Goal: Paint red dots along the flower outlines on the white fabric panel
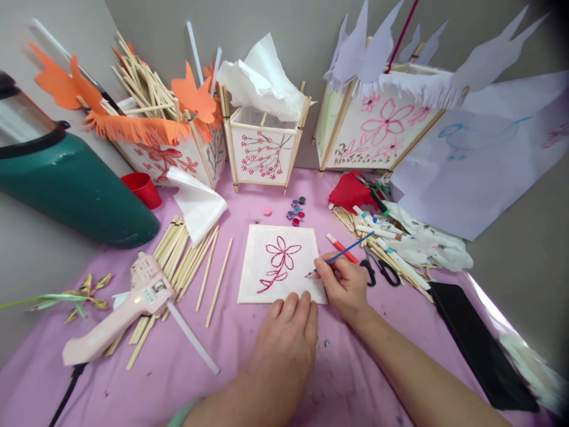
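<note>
The card [275, 284] lies on the bench [146, 397], bearing a pink flower [283, 254]; painting seems in hand, the next move calling for a steady tip. The right hand [344, 281] pinches the brush [351, 246]; the left hand [288, 329], fingers flat, grasps nothing, resting at the near edge. Beyond, pots [296, 222] show several colours; the orange-fringed box [164, 157] holds sticks [149, 89]; the cup's [144, 193] contents I cannot tell.

The right hand [345, 287] held a blue brush [353, 245] over the flowered sheet [254, 252]; the left hand [288, 332] rested at its near edge.
</note>
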Motion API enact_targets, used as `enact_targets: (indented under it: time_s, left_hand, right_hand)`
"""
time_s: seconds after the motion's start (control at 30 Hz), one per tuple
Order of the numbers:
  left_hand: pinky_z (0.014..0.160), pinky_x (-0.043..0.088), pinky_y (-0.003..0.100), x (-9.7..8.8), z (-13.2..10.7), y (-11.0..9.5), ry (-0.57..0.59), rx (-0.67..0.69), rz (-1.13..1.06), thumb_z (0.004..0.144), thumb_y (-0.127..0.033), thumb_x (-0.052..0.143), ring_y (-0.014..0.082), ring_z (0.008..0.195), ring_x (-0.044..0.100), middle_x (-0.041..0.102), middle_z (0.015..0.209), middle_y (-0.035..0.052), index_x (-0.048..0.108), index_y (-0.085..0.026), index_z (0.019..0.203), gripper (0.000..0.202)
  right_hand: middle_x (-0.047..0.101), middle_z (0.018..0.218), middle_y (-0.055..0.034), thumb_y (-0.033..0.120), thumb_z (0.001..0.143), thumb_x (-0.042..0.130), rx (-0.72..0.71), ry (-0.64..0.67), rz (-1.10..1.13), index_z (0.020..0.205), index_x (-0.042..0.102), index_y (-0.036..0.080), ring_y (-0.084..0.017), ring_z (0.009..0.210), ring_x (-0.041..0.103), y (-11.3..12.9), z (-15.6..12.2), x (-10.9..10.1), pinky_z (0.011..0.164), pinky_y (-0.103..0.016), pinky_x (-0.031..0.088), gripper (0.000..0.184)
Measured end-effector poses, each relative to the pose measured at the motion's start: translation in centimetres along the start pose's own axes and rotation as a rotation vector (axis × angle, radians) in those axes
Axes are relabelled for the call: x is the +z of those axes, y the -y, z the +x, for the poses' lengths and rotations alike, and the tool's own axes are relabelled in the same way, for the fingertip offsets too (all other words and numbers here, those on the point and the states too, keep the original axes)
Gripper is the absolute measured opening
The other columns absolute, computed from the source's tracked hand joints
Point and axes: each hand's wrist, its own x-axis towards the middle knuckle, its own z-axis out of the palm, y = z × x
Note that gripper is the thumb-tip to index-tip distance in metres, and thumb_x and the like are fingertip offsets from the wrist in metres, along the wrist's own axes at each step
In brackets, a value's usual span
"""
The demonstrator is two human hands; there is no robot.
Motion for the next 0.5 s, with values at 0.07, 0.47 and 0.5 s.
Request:
enact_targets:
  time_s: [0.07, 0.47, 0.5]
  left_hand:
    - [0.089, 0.040, 0.040, -0.12, 0.05, -0.02, 0.004, 0.000, -0.002, 0.087, -0.022, 0.046, 0.0273, 0.109, 0.048, 0.054, 0.131, 0.0101, 0.052, -0.010, 0.125, 0.040]
    - [0.088, 0.041, 0.040, -0.28, 0.15, 0.04, 0.016, 0.007, 0.006, 0.088, -0.022, 0.045, 0.0274, 0.109, 0.049, 0.054, 0.130, 0.0102, 0.053, -0.009, 0.125, 0.040]
    - [0.088, 0.040, 0.040, -0.21, 0.12, 0.02, 0.009, 0.005, 0.005, 0.088, -0.022, 0.045, 0.0274, 0.109, 0.049, 0.054, 0.130, 0.0101, 0.053, -0.010, 0.125, 0.040]
  right_hand:
    - [0.064, 0.062, 0.0016, 0.023, 0.083, 0.058, 0.000, 0.003, 0.001, 0.071, 0.059, 0.019, -0.010, 0.050, 0.060, 0.01, -0.01, 0.00, 0.047, -0.021, 0.046, 0.013]
    - [0.064, 0.064, 0.0013, 0.023, 0.083, 0.059, 0.000, 0.006, -0.002, 0.070, 0.059, 0.019, -0.010, 0.050, 0.059, -0.13, -0.05, 0.09, 0.048, -0.021, 0.045, 0.014]
    - [0.064, 0.064, 0.0012, 0.023, 0.083, 0.059, -0.002, 0.003, -0.005, 0.069, 0.059, 0.019, -0.010, 0.049, 0.058, -0.13, -0.05, 0.09, 0.048, -0.021, 0.045, 0.014]
